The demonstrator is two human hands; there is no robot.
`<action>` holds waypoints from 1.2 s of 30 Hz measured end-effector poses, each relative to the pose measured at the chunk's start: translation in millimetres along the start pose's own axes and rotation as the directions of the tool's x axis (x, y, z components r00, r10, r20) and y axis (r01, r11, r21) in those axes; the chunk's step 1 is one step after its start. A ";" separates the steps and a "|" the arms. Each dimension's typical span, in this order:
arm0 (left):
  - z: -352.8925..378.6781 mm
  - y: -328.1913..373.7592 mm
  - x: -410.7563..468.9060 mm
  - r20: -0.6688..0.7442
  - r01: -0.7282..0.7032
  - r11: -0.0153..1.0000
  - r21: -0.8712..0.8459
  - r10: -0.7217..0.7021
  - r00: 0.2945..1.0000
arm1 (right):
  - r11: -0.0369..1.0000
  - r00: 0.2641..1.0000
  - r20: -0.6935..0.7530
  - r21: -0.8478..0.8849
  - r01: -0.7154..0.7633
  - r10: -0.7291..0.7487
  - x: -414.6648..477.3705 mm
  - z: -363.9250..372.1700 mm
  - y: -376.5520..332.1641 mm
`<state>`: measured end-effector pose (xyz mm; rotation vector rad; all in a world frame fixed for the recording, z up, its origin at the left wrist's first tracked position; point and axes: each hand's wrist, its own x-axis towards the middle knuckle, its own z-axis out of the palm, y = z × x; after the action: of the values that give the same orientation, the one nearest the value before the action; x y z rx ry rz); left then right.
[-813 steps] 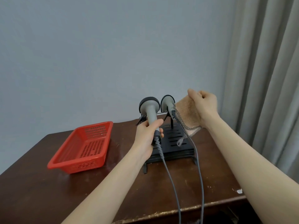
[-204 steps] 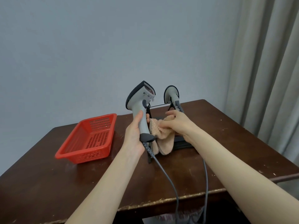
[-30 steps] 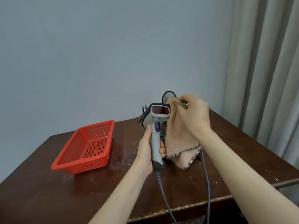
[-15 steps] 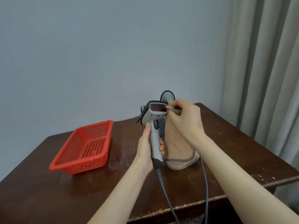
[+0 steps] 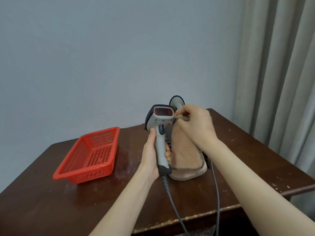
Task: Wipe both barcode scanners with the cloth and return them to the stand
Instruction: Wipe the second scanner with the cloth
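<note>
My left hand (image 5: 150, 155) grips the handle of a grey barcode scanner (image 5: 160, 126), held upright with its red window facing me. My right hand (image 5: 194, 125) pinches a beige cloth (image 5: 185, 155) at the right side of the scanner's head; the cloth hangs down to the table. Behind my right hand, the head of the second scanner (image 5: 176, 101) shows, still at the stand. The stand itself is almost wholly hidden by the cloth and my hands. Two grey cables (image 5: 216, 189) run off the table's front edge.
A red perforated plastic basket (image 5: 92, 155) sits on the left of the dark wooden table (image 5: 51, 201). A plain wall is behind and a grey curtain (image 5: 281, 74) hangs at the right. The table's front edge is close to me.
Over the last second my right hand with the cloth slid down a little against the right side of the scanner head. Long before, this scanner was lifted out of the stand.
</note>
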<state>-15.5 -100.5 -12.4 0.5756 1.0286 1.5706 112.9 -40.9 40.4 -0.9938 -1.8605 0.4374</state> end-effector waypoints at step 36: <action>1.7 -1.1 0.4 -0.020 -0.076 0.976 0.203 0.081 0.996 | 0.973 0.994 -0.029 0.203 0.113 -0.109 -7.5 4.3 -26.1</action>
<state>-13.7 -99.6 -12.5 0.7429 1.2083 1.5566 99.1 -62.1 51.1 -0.7496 -1.8038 0.5388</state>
